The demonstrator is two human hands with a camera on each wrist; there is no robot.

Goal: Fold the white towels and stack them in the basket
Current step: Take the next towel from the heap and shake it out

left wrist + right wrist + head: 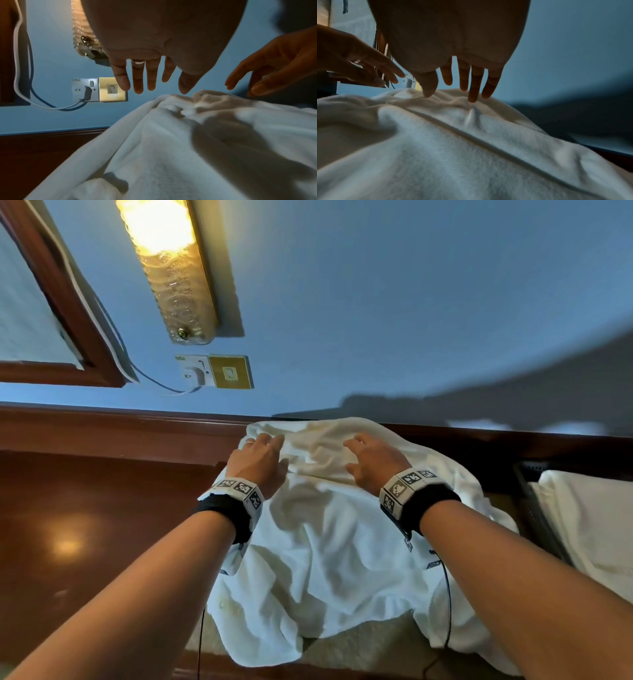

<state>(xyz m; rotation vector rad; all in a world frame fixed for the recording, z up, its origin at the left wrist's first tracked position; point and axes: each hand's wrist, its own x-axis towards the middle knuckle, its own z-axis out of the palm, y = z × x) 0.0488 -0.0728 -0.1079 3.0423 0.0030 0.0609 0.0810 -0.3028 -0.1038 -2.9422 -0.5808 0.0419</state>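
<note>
— On the dark wooden tabletop (85,508), right in front of you, the white towel (329,542) lies spread and rumpled, its near edge hanging over the table's front edge and its far edge bunched up against the wooden rail under the blue wall (411,302).

— And my hands?

— Both are over the far end of that towel. Your left hand (259,462) sits at the far left corner, fingers straight and slightly spread; from your left wrist camera the fingertips (138,86) point down toward the cloth, with a ring (139,62) on one finger. Whether they touch the fabric, I cannot tell. Your right hand (371,462) is near the middle of the far edge, fingers loose and apart; in your right wrist view the longest fingertip (472,98) meets a ridge of the towel. Neither hand is closed on anything — nothing is pinched or gripped.

— What else is around me?

— To your right, a second white towel (589,518) lies folded in a dark basket (537,518), well apart from your hands. On the wall to your upper left you have a lit wall lamp (171,268), and below it a socket (193,371) with a plug and white cable, just beside a brass-coloured switch plate (230,372). A wood-framed panel (51,302) fills the far left corner.
</note>
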